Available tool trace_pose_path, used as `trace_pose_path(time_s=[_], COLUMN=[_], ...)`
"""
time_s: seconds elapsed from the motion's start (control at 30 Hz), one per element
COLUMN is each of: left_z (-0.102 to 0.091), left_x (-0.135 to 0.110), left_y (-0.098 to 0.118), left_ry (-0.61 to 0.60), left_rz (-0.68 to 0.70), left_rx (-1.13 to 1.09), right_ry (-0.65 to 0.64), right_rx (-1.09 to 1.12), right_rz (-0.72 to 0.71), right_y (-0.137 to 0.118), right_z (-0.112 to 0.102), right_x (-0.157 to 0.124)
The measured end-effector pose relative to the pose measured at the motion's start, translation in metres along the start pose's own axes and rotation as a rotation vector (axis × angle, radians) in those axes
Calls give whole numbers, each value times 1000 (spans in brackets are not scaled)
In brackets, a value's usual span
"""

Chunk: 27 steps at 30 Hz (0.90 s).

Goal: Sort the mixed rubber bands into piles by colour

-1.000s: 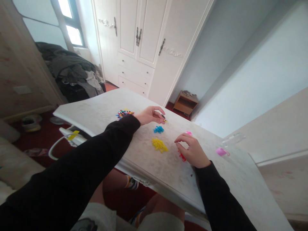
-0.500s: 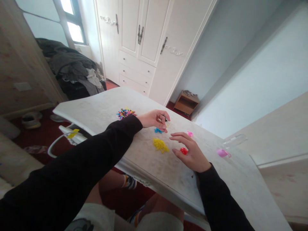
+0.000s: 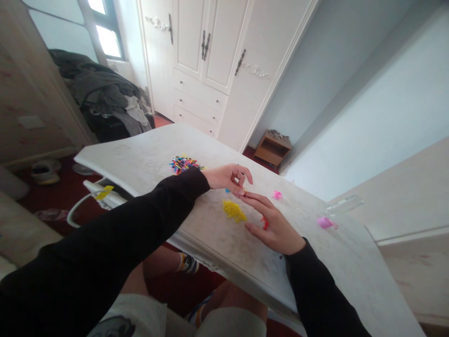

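Above the table, my left hand (image 3: 229, 178) is closed in a pinch with a small pale-yellow rubber band (image 3: 245, 190) at its fingertips. My right hand (image 3: 275, 227) has its fingers stretched out and apart, the fingertips meeting the left ones at the band. Below the left fingers lies a pile of yellow rubber bands (image 3: 234, 211). Red rubber bands (image 3: 264, 223) are mostly covered by my right hand. Only a bit of the blue bands (image 3: 228, 190) shows beneath the left hand. A small pink pile (image 3: 277, 194) sits beyond the right hand.
A mixed multicoloured heap (image 3: 184, 164) lies by my left sleeve on the white table (image 3: 140, 159). To the right are a pink object (image 3: 325, 223) and a clear container (image 3: 345, 204) on its side. A white cable (image 3: 75, 210) hangs at the table's left edge.
My right hand has moved left and its fingertips now meet the left hand's. It covers more of the red bands, while the left hand hides more of the blue ones.
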State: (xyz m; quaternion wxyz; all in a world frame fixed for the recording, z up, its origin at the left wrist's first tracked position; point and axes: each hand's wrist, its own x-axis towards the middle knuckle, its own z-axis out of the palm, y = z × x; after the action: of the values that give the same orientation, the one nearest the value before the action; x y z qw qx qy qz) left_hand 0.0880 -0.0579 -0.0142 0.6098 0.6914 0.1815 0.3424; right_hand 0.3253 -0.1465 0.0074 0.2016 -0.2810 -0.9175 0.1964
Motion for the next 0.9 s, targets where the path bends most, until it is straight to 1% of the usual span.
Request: trace_pose_path(time_s=[0.2, 0.4, 0.5, 0.57, 0.63, 0.7, 0.77, 0.83, 0.9], left_z=[0, 0, 0, -1, -2, -2, -2, -2, -2], left_x=[0, -1, -2, -2, -2, -2, -1, -1, -2], left_y=[0, -1, 2, 3, 3, 3, 2, 1, -1], left_ry=[-9, -31, -46, -34, -13, 8, 17, 7, -22], left_rz=[13, -2, -26, -32, -23, 6, 31, 36, 16], left_rx=[12, -6, -27, -31, -5, 66, 150, 206, 239], right_ry=[-5, 2, 46, 141, 286, 438, 556, 629, 659], right_rx=[-11, -17, -8, -13, -37, -67, -88, -97, -101], right_rz=[-14, -28, -42, -40, -3, 54, 112, 151, 172], right_y=[-2, -1, -1, -2, -3, -4, -4, -4, -3], right_z=[-1, 0, 0, 0, -2, -5, -8, -11, -12], right_x=[1, 0, 0, 0, -1, -2, -3, -4, -5])
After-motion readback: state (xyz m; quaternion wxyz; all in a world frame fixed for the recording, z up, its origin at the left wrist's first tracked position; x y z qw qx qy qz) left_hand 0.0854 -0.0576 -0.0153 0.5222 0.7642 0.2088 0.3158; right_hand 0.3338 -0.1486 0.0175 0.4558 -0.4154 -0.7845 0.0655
